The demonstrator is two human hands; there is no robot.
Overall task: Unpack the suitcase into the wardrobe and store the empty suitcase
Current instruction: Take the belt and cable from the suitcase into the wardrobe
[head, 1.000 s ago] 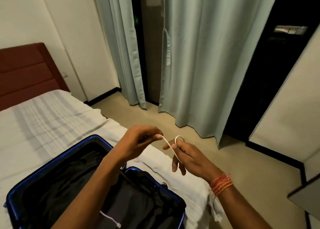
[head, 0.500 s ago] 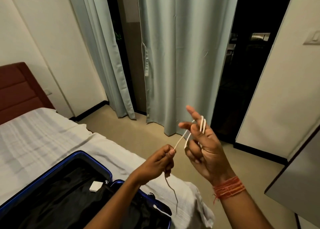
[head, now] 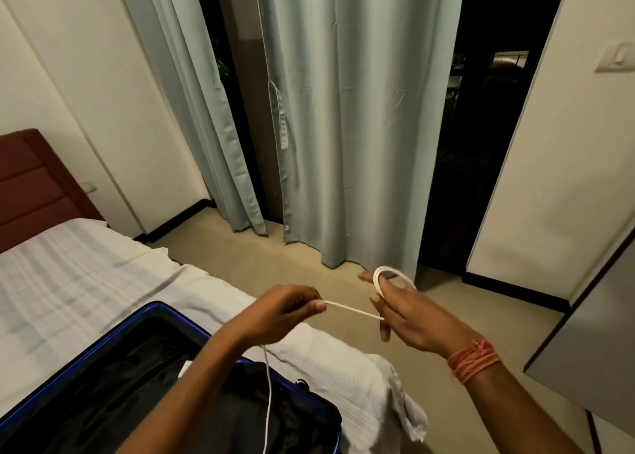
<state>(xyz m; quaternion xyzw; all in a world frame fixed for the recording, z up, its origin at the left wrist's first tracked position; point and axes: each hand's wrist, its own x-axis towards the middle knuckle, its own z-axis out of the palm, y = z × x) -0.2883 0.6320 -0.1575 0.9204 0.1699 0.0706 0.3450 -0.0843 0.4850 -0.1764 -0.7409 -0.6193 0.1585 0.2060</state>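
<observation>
White cable (head: 354, 310) taut btwn L hand (head: 287, 312) & coil on R hand (head: 414, 318)

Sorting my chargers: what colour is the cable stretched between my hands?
White; the cable shows best in the head view.

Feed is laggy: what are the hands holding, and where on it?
A white cable: left hand pinches its straight run; right hand holds its coiled loops around the fingers.

The bed (head: 103, 264), spread with a pale ribbed sheet (head: 371, 381), stands against a dark red headboard (head: 34, 185). An open blue-rimmed suitcase (head: 164, 310) with black lining lies near its foot corner. A small white thing inside, perhaps a plug, is half hidden. The sheet's corner hangs toward the beige floor (head: 292, 261).
</observation>
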